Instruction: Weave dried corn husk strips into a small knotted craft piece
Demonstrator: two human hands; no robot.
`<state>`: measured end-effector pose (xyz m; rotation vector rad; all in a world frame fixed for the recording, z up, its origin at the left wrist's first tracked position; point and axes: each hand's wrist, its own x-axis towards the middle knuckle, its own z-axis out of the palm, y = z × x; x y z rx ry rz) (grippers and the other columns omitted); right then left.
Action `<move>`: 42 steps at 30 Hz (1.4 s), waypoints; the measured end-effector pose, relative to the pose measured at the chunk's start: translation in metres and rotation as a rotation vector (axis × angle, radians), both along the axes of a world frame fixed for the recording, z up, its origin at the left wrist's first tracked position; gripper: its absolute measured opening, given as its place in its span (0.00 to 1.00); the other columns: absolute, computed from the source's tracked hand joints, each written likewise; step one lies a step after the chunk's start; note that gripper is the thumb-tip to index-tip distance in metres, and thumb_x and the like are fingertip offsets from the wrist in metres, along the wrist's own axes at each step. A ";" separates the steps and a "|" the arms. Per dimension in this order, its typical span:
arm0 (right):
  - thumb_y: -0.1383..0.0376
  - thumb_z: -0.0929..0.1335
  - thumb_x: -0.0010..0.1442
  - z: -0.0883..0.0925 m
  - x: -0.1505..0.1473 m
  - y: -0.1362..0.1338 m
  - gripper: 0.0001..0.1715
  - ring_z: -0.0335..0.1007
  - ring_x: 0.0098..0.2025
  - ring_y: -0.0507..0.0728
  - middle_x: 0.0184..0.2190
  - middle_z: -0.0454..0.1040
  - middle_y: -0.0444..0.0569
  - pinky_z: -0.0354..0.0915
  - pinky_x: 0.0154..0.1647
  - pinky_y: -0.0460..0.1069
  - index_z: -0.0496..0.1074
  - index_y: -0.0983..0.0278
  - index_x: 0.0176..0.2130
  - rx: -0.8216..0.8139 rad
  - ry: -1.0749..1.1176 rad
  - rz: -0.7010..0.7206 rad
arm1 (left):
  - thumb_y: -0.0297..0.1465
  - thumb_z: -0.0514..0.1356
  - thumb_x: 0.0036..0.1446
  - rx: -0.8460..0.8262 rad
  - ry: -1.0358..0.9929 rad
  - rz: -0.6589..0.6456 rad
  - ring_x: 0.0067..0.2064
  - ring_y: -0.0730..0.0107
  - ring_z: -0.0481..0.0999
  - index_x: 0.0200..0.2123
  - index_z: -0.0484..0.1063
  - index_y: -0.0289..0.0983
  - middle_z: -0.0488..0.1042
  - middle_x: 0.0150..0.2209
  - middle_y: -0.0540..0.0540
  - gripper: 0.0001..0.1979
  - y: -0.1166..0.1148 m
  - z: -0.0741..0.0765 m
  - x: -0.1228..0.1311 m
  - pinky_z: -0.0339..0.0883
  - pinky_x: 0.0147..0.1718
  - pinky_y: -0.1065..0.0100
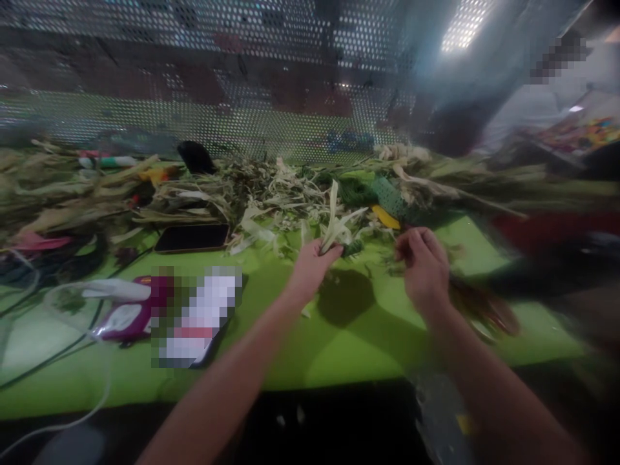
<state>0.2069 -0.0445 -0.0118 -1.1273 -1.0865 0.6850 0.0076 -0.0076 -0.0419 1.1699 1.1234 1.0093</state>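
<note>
My left hand [318,261] is closed around the base of a small bunch of pale dried leaf strips [333,223], which fan upward above a green-topped table [271,310]. Against its fingertips shows a dark green bit [352,247], too blurred to name. To the right, my right hand [423,258] has its thumb and fingers pinched together; whatever they hold, if anything, is too small to make out. A yellow-handled tool [386,217] lies just beyond it. Behind both hands spreads a heap of shredded dry leaves [276,194].
A lit phone [208,316] and a purple device [130,316] with cables lie at left. Behind them is a dark phone [192,238]. Long dried leaves [68,181] cover the back left. A perforated metal screen [217,123] stands behind. Blurred reddish-brown objects [489,310] lie at right.
</note>
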 end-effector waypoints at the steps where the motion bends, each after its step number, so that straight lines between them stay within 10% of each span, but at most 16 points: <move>1: 0.52 0.66 0.65 0.000 0.000 0.000 0.20 0.60 0.24 0.51 0.25 0.67 0.43 0.60 0.25 0.46 0.66 0.61 0.27 -0.013 -0.008 0.033 | 0.41 0.65 0.51 0.008 -0.017 0.017 0.21 0.80 0.56 0.35 0.74 0.36 0.64 0.22 0.54 0.15 0.000 0.000 0.000 0.48 0.20 0.74; 6: 0.55 0.71 0.60 -0.007 -0.005 -0.001 0.12 0.62 0.27 0.51 0.29 0.69 0.43 0.62 0.27 0.46 0.71 0.61 0.35 -0.129 -0.094 0.227 | 0.41 0.66 0.49 0.024 -0.106 0.054 0.21 0.80 0.55 0.34 0.74 0.36 0.62 0.21 0.54 0.15 -0.001 0.003 -0.001 0.47 0.20 0.74; 10: 0.57 0.75 0.56 -0.012 -0.010 -0.003 0.23 0.65 0.33 0.52 0.37 0.71 0.45 0.65 0.31 0.47 0.71 0.58 0.50 -0.162 -0.193 0.392 | 0.41 0.65 0.52 0.092 -0.042 -0.031 0.26 0.77 0.65 0.36 0.75 0.35 0.71 0.28 0.50 0.15 -0.006 0.007 0.003 0.56 0.25 0.73; 22: 0.67 0.76 0.49 -0.018 -0.001 0.003 0.16 0.66 0.33 0.52 0.33 0.71 0.43 0.63 0.33 0.46 0.75 0.59 0.40 -0.139 -0.015 0.253 | 0.42 0.66 0.51 0.031 -0.171 0.114 0.21 0.82 0.49 0.39 0.77 0.36 0.56 0.21 0.56 0.17 0.002 0.015 -0.009 0.43 0.19 0.74; 42: 0.52 0.75 0.54 -0.012 -0.015 -0.001 0.17 0.69 0.27 0.52 0.28 0.77 0.46 0.68 0.30 0.48 0.75 0.63 0.34 -0.258 0.001 0.397 | 0.39 0.69 0.49 0.036 -0.189 -0.209 0.34 0.74 0.73 0.44 0.76 0.35 0.77 0.36 0.46 0.21 -0.005 0.005 0.005 0.66 0.32 0.72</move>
